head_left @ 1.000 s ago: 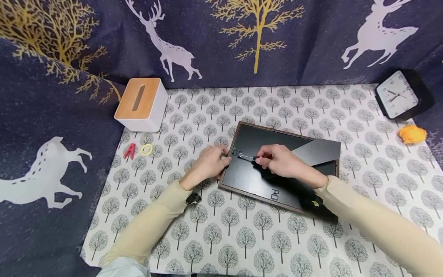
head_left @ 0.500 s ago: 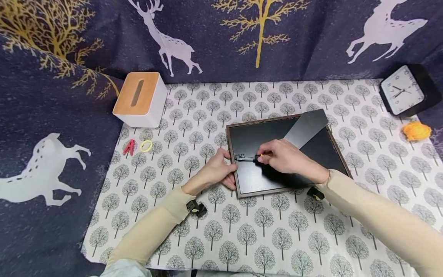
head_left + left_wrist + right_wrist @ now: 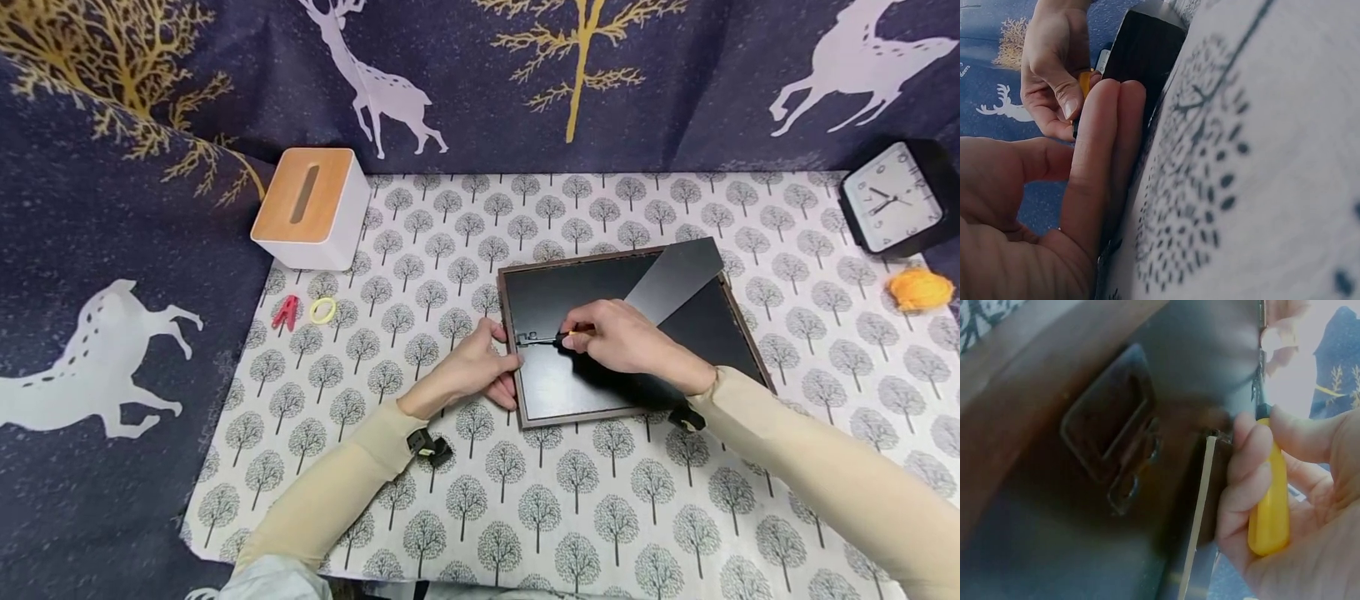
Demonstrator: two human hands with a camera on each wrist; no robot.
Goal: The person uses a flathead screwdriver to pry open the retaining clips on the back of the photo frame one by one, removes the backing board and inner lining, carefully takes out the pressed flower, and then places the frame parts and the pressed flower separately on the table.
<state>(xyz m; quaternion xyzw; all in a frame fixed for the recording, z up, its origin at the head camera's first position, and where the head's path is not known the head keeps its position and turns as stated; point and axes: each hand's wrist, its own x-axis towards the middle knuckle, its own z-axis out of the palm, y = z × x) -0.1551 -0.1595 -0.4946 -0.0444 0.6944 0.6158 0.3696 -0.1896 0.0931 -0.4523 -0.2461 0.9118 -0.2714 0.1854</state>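
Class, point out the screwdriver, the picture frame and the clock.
Screwdriver (image 3: 1277,503): right wrist view, yellow handle.
Picture frame (image 3: 581,292): head view, dark back panel.
Clock (image 3: 896,202): head view, white face.

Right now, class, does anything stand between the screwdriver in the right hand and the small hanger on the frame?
Nothing visible does: the screwdriver reaches from the right hand straight to the hanger. The left hand holds the frame beside it, out of that line.
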